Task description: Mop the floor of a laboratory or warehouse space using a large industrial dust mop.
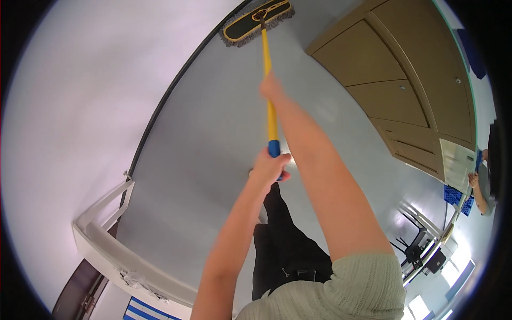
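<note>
A dust mop (266,48) with a long yellow handle stretches away from me across the floor. My left hand (269,164) is closed around the blue grip at the handle's near end. Farther along, my right hand (272,87), slightly blurred, wraps the yellow shaft. The flat mop head (242,28), dark with a yellow border and grey fringe, lies on the grey floor (213,117) at the far end, close to the black baseboard. My right forearm hides nothing of the mop head.
Brown cabinets (373,69) line the right side. A white wall (96,80) with black baseboard (160,109) runs along the left. A white table (144,266) stands at the lower left. Another person's hand (473,180) shows at far right, near a blue crate (453,195) and black chairs (418,242).
</note>
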A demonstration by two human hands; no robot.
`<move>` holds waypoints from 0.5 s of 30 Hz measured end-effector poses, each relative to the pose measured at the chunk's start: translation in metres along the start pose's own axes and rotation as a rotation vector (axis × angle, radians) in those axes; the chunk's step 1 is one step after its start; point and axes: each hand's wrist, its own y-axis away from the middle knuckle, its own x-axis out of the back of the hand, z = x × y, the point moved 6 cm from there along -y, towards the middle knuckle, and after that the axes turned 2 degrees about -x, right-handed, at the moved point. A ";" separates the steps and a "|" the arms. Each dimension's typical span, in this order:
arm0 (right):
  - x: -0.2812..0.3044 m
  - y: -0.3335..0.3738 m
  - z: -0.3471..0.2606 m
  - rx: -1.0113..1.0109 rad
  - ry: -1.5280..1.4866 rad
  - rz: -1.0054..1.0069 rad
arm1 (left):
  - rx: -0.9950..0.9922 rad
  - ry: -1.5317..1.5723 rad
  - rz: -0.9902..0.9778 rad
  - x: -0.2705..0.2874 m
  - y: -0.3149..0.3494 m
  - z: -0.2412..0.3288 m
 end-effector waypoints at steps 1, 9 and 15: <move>-0.020 0.006 -0.014 -0.113 -0.021 -0.243 | 0.064 0.006 0.005 0.008 -0.007 -0.012; -0.026 0.047 0.096 0.008 0.369 0.177 | 0.117 -0.181 -0.002 -0.009 0.007 -0.103; -0.058 0.214 0.027 -0.350 -0.348 -0.523 | 0.202 -0.307 0.224 0.091 0.100 -0.169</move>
